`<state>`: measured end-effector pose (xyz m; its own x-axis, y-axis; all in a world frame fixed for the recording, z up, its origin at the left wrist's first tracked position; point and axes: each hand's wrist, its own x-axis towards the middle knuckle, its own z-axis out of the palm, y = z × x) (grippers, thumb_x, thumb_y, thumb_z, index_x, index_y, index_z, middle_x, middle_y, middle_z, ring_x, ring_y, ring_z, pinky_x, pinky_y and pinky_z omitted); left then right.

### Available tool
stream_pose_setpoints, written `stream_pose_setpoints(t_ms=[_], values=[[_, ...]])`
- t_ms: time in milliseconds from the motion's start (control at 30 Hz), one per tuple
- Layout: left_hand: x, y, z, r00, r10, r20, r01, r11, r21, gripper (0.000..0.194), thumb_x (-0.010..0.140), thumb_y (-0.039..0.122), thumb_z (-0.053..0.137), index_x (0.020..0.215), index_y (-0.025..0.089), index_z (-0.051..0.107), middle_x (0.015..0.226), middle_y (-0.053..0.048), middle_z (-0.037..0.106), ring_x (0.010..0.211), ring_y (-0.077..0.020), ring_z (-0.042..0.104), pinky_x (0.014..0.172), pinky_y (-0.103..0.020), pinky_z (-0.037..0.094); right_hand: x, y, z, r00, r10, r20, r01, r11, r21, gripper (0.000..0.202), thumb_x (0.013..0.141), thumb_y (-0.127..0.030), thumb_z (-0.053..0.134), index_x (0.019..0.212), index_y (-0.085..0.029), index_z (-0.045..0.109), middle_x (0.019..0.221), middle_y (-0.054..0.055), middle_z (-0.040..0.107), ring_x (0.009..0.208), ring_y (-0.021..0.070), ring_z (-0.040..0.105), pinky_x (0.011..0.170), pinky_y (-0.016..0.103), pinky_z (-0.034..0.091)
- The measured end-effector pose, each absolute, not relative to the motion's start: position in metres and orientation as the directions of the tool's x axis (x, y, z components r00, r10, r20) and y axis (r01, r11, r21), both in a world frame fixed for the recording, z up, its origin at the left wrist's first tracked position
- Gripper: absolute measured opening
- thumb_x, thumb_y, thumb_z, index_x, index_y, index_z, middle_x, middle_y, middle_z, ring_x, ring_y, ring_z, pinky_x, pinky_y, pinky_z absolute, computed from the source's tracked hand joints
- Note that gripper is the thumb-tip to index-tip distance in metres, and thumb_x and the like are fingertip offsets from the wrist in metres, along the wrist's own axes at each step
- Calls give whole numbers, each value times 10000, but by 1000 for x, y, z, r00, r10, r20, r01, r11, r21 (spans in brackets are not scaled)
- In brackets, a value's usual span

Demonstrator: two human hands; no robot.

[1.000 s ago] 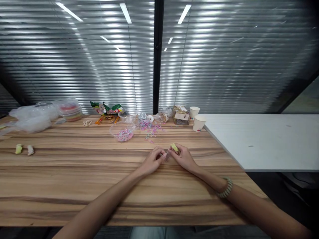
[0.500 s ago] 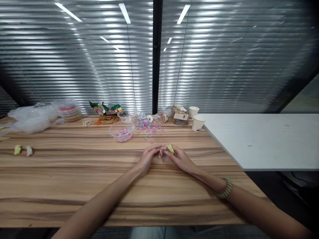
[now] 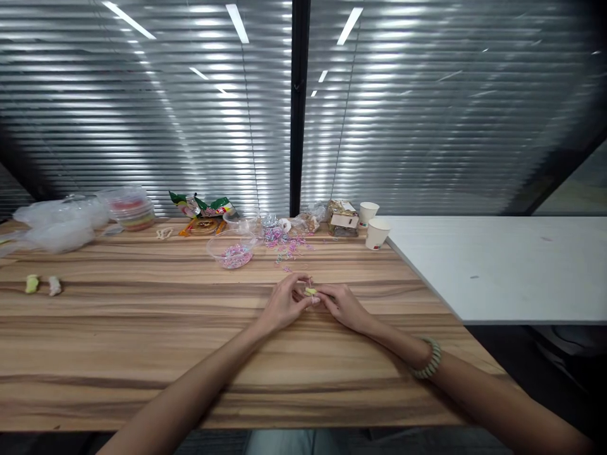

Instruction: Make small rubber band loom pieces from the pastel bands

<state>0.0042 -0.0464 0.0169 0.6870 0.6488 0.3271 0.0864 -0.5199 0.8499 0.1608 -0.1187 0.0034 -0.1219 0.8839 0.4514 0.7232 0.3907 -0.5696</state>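
Note:
Between my two hands, above the middle of the wooden table [image 3: 190,354], is a small yellow piece [image 3: 310,291]. My right hand [image 3: 345,308] pinches its right side with thumb and forefinger. My left hand [image 3: 284,303] curves round the left side, its fingers on a thin pinkish strand [image 3: 310,281] that passes by the yellow piece. How the strand and the piece are joined is too small to tell. Farther left on the table lie another yellow-green piece [image 3: 32,284] and a whitish piece [image 3: 55,285].
Beyond my hands stand a clear bowl [image 3: 232,249] of small pink and blue bits, more scattered bits [image 3: 289,248], snack packets [image 3: 208,207], and two paper cups [image 3: 377,234]. Stacked tubs [image 3: 128,208] and plastic bags [image 3: 61,224] are at the back left; a white table [image 3: 512,272] adjoins on the right.
The yellow piece has moved left from my right palm side to between both hands. My left hand has turned and its fingers now hold the strand upright beside it.

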Motion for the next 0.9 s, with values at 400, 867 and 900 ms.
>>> stream_pose_setpoints(t_ms=[400, 867, 900], values=[[6, -55, 24, 777, 552, 304, 130, -612, 780, 322, 831, 349, 391, 796, 164, 653, 749, -38, 640, 697, -159, 553, 658, -247, 391, 163, -120, 4, 141, 795, 590, 738, 313, -598, 188, 832, -255, 443, 844, -158, 604, 699, 41, 635, 633, 161, 582, 613, 253, 431], [-4, -57, 37, 751, 562, 348, -123, -398, 909, 307, 781, 319, 497, 562, 153, 634, 648, -61, 622, 729, -182, 558, 741, -291, 397, 164, -118, 8, 154, 828, 540, 733, 271, -624, 217, 853, -304, 395, 811, -172, 561, 580, 5, 551, 518, 131, 502, 543, 231, 385], [-3, -56, 36, 766, 579, 281, -96, -329, 939, 320, 781, 330, 491, 555, 146, 625, 629, -54, 613, 689, -170, 552, 711, -280, 397, 163, -118, 9, 155, 828, 539, 729, 273, -628, 215, 853, -303, 393, 809, -173, 559, 574, 2, 547, 508, 128, 496, 537, 230, 385]])
